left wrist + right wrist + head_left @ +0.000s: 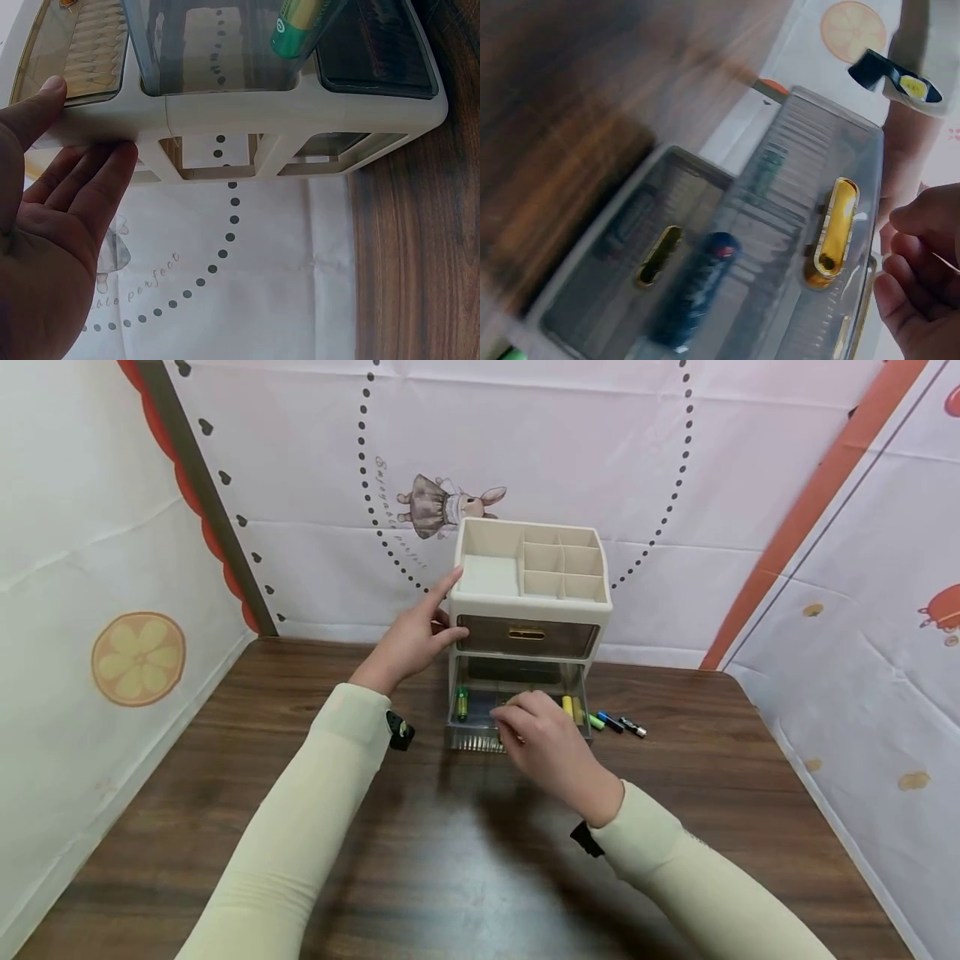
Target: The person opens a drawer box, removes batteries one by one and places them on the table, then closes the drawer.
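A cream desktop organizer (532, 603) stands at the back of the table with its clear middle drawer (468, 742) pulled out. My left hand (408, 643) rests on its left side, the thumb on the front and the other fingers extended along the side wall. Over the pulled-out drawer hovers my right hand (543, 739), fingers loosely bent; the right wrist view shows nothing between thumb and fingers. In that drawer lie a green battery (462, 703) at the left and yellow batteries (567, 705) at the right. A dark blue battery (697, 292) shows through the clear plastic.
Right of the organizer, a light green battery (596, 722), a blue battery (611, 722) and a black-and-silver battery (633, 727) lie on the brown table (675, 810). The shut upper drawer (491, 635) is above. Printed cloth (615, 452) hangs behind and on both sides.
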Demonstrator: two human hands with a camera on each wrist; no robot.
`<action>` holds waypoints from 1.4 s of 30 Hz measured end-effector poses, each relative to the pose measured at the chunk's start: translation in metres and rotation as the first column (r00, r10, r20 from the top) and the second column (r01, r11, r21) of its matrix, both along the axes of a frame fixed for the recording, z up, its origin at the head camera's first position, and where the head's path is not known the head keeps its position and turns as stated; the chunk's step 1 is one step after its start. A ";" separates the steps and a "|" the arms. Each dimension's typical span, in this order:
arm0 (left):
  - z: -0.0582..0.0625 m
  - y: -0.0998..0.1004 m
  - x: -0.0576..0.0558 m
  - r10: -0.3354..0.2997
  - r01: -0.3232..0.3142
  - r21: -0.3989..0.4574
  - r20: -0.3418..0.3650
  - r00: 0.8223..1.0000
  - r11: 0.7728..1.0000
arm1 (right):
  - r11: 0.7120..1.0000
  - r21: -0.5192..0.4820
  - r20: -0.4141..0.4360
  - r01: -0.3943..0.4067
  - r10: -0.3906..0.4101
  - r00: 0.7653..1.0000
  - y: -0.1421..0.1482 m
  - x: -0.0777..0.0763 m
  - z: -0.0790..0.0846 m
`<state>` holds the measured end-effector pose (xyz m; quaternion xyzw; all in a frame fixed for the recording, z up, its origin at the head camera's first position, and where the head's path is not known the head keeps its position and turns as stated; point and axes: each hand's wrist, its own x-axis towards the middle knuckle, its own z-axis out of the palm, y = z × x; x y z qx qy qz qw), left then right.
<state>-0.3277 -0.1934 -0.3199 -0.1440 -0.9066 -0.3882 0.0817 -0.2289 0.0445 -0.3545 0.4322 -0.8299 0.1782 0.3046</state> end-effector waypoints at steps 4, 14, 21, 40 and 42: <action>0.000 0.000 -0.001 0.000 0.000 0.009 -0.003 1.000 1.000 | 1.000 0.001 0.138 0.021 -0.021 0.990 -0.006 -0.010 0.011; 0.002 -0.001 0.000 -0.002 0.002 0.017 0.010 1.000 1.000 | 0.988 0.136 0.570 0.067 -0.133 0.811 -0.006 -0.034 0.031; 0.002 -0.001 -0.001 -0.002 0.001 0.025 0.010 1.000 1.000 | 0.962 0.270 0.699 0.023 -0.213 0.683 0.006 -0.053 0.045; 0.001 -0.001 -0.003 -0.002 0.001 0.015 0.032 1.000 1.000 | 0.831 0.523 0.729 -0.187 -0.323 0.603 0.022 -0.079 0.045; 0.002 -0.001 -0.002 0.000 0.000 0.016 0.034 0.999 1.000 | 0.818 0.543 0.720 -0.191 -0.337 0.607 0.021 -0.080 0.045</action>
